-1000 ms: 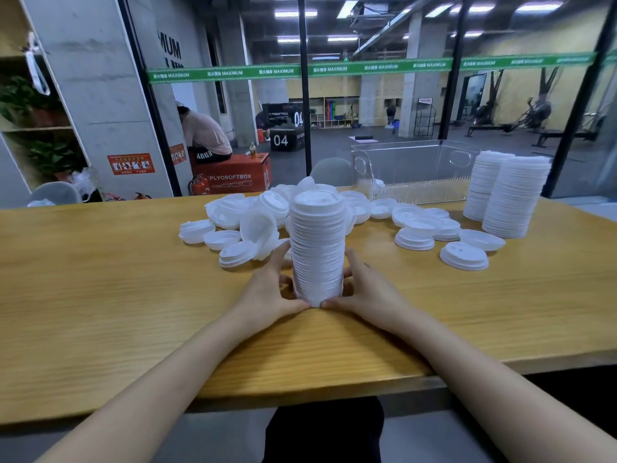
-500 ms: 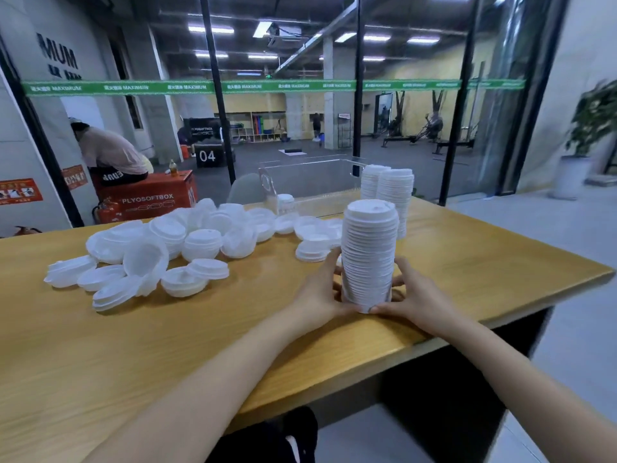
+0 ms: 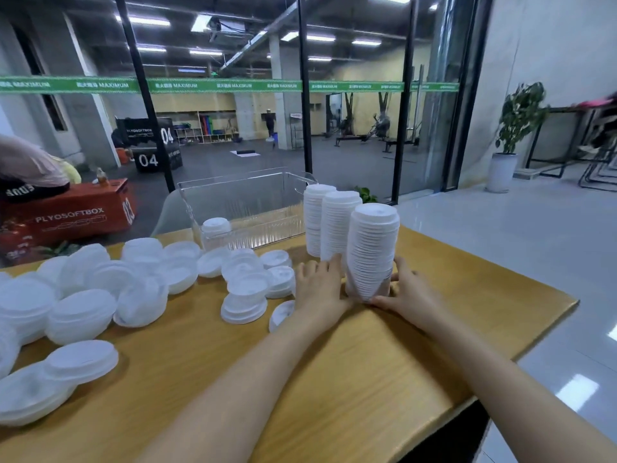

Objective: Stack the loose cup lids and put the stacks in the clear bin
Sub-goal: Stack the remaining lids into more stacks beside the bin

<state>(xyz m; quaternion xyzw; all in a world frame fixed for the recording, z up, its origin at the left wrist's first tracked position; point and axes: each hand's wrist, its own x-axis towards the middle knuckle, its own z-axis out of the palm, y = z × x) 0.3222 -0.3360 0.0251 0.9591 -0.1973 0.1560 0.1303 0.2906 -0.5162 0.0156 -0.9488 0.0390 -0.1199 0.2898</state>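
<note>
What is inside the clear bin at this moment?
Through the clear bin wall, one short stack of lids seems to stand at its near left corner. Otherwise it looks empty; the tall stacks hide its right end.

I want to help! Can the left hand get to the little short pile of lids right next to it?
Probably yes. The left hand rests at the base of the tall stack, and the short pile sits just to its left on the table with nothing between them. It would have to let go first.

Three tall lid stacks (image 3: 371, 248), one held; one clear bin (image 3: 247, 208); loose lids (image 3: 140, 282), too many to count.
</note>
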